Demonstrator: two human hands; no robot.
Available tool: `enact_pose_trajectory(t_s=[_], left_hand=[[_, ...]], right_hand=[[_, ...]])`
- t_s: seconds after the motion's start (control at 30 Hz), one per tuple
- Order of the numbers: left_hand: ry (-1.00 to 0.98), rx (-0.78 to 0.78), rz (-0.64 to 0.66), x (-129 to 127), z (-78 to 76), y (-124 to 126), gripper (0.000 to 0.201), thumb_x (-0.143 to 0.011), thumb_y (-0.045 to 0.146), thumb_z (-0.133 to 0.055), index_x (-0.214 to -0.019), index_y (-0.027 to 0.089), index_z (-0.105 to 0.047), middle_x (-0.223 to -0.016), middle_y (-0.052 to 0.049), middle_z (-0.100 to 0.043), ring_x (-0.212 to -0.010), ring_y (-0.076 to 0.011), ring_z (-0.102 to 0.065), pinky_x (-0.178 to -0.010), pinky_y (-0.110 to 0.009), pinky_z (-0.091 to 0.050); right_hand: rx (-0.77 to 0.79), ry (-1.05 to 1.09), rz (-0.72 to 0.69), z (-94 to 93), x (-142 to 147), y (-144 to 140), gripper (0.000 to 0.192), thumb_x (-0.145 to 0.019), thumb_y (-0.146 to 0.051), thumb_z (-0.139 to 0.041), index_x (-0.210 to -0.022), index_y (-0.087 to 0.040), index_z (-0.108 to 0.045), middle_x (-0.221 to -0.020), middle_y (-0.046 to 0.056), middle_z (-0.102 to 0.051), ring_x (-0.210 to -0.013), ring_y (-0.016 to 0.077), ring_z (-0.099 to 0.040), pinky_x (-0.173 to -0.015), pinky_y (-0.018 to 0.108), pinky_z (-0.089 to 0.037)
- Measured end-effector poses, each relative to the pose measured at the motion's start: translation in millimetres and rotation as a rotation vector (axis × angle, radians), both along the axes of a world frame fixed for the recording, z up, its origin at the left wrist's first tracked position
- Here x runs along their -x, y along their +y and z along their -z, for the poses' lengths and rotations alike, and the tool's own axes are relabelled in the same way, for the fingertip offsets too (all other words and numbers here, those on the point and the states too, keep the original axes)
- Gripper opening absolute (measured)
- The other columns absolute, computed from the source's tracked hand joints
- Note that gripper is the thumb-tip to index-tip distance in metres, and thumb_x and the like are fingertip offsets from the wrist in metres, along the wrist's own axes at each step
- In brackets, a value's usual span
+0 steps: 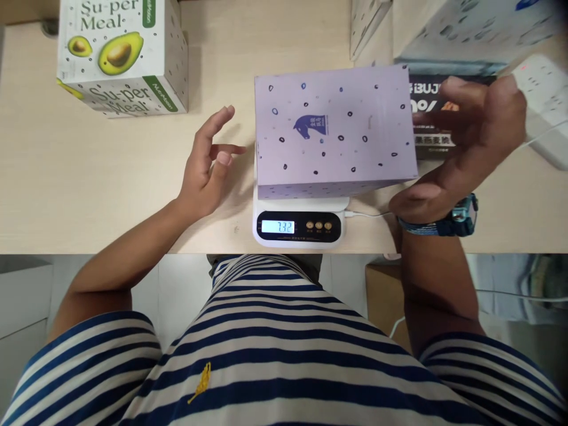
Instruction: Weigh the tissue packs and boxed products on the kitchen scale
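With its fingers spread and gripping nothing, the left hand (pixel 203 180) hovers just left of the lavender horse-head box (pixel 337 157), a visible gap between fingertips and cardboard. To the right of that box, the right hand (pixel 490 142) is curved in a loose C, no firm grasp showing; whether one shaded fingertip touches the box's edge, I cannot tell. The lavender box lies between the two hands and appears to rest on a white digital scale (pixel 306 205), reaching past the platform's side toward the right hand. Below and right of the left hand, the lit display (pixel 278 227) seems to show the digits 732, with any decimal point hard to make out. For a trustworthy figure, it would be best to centre the box under both palms, draw every finger clear, and let the digits settle before reading. The right thumb should also avoid the white cable (pixel 368 214) at the scale's side, since a tug there could disturb it. Behind the right fingers sits a dark carton (pixel 432 140), with a white power strip (pixel 545 106) beyond it; the lavender box should press on neither. Up and left of the left hand, the Su-per Meal box (pixel 128 77) stands well apart on the table (pixel 89 195).
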State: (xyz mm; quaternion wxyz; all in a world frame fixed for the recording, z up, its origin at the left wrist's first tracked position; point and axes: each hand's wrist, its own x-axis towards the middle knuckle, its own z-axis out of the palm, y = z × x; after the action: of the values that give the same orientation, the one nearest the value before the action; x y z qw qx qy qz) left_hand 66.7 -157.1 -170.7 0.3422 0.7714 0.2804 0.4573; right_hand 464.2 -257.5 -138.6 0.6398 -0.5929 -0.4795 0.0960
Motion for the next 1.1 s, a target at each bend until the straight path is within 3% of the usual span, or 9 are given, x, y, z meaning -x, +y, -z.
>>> enact_pose_trajectory(t_s=[0.1, 0.17, 0.23, 0.4, 0.63, 0.87, 0.93, 1.03, 1.1], left_hand=[[0.027, 0.012, -0.009, 0.7, -0.6, 0.8, 0.086, -0.098, 0.093, -0.047, -0.167, 0.042, -0.043, -0.175, -0.008, -0.052, -0.141, -0.0388, -0.072, -0.104, -0.055, -0.069], [0.038, 0.037, -0.043, -0.1, -3.4, -0.6, 0.084, -0.098, 0.092, -0.047, -0.166, 0.043, -0.046, -0.174, -0.009, -0.053, -0.14, -0.0394, -0.073, -0.107, -0.056, -0.067], [0.045, 0.06, -0.066, -1.3, -5.7, -1.8, 0.085, -0.097, 0.092, -0.048, -0.165, 0.042, -0.048, -0.172, -0.01, -0.054, -0.137, -0.0394, -0.074, -0.109, -0.057, -0.066], [0.004, 0.083, -0.083, -3.3, -5.4, 0.5, 0.086, -0.093, 0.094, -0.051, -0.161, 0.042, -0.052, -0.171, -0.01, -0.055, -0.128, -0.0383, -0.076, -0.113, -0.062, -0.062], [0.023, 0.062, -0.066, -2.9, -9.0, -0.5, 0.084, -0.095, 0.092, -0.052, -0.163, 0.042, -0.051, -0.172, -0.009, -0.054, -0.131, -0.0393, -0.075, -0.115, -0.063, -0.061], [0.021, 0.083, -0.03, 2.3, -11.1, -4.1, 0.085, -0.096, 0.089, -0.057, -0.165, 0.042, -0.046, -0.178, -0.006, -0.049, -0.148, -0.0438, -0.065, -0.12, -0.067, -0.056], [-0.001, 0.091, -0.02, 3.0, -17.3, -7.0, 0.082, -0.098, 0.086, -0.058, -0.166, 0.041, -0.044, -0.179, -0.004, -0.047, -0.153, -0.0418, -0.061, -0.123, -0.067, -0.054], [-0.106, 0.096, -0.077, 0.5, -29.9, -12.9, 0.065, -0.107, 0.079, -0.049, -0.162, 0.046, -0.049, -0.176, -0.002, -0.052, -0.151, -0.0357, -0.063, -0.119, -0.062, -0.059], [-0.141, 0.07, -0.088, -3.9, -36.5, -18.5, 0.062, -0.108, 0.079, -0.043, -0.163, 0.05, -0.05, -0.176, -0.002, -0.051, -0.154, -0.0352, -0.061, -0.119, -0.062, -0.061]], right_hand=[[-0.142, -0.232, -0.116, -11.8, 9.1, -7.8, 0.051, -0.093, -0.056, -0.085, -0.14, -0.034, -0.081, -0.15, -0.003, -0.075, -0.143, 0.0309, -0.07, -0.128, 0.05, -0.052], [-0.068, -0.144, -0.015, -20.9, 15.0, -9.4, 0.027, -0.106, -0.047, -0.072, -0.124, -0.037, -0.088, -0.14, -0.007, -0.08, -0.145, 0.0272, -0.069, -0.133, 0.048, -0.045], [0.058, -0.012, 0.071, -28.8, 19.3, -9.2, 0.03, -0.112, -0.038, -0.062, -0.109, -0.038, -0.091, -0.136, -0.009, -0.083, -0.15, 0.0264, -0.066, -0.136, 0.049, -0.041], [0.088, -0.156, -0.002, -35.0, 22.0, -8.4, 0.023, -0.105, -0.036, -0.071, -0.119, -0.04, -0.089, -0.137, -0.005, -0.083, -0.154, 0.0324, -0.063, -0.137, 0.054, -0.037], [0.143, -0.184, 0.032, -27.2, 18.5, -9.6, 0.034, -0.108, -0.055, -0.06, -0.123, -0.042, -0.088, -0.141, -0.006, -0.081, -0.155, 0.0324, -0.062, -0.135, 0.058, -0.035], [-0.145, -0.532, -0.148, -20.8, 10.3, -8.9, 0.084, -0.101, -0.089, -0.033, -0.152, -0.036, -0.074, -0.151, 0.0, -0.074, -0.147, 0.0335, -0.067, -0.127, 0.057, -0.044], [-0.191, -0.538, -0.077, -28.8, 21.7, -12.2, 0.079, -0.106, -0.081, -0.036, -0.159, -0.031, -0.068, -0.159, 0.003, -0.068, -0.157, 0.0348, -0.058, -0.134, 0.058, -0.036], [-0.271, -0.313, 0.165, -41.5, 55.6, -25.0, 0.077, -0.107, -0.072, -0.05, -0.171, -0.03, -0.052, -0.18, 0.002, -0.045, -0.178, 0.034, -0.022, -0.143, 0.059, -0.016], [-0.299, -0.071, 0.211, -42.6, 86.5, -38.1, 0.073, -0.108, -0.07, -0.045, -0.174, -0.036, -0.045, -0.184, -0.001, -0.037, -0.179, 0.0314, -0.017, -0.144, 0.063, -0.019]])
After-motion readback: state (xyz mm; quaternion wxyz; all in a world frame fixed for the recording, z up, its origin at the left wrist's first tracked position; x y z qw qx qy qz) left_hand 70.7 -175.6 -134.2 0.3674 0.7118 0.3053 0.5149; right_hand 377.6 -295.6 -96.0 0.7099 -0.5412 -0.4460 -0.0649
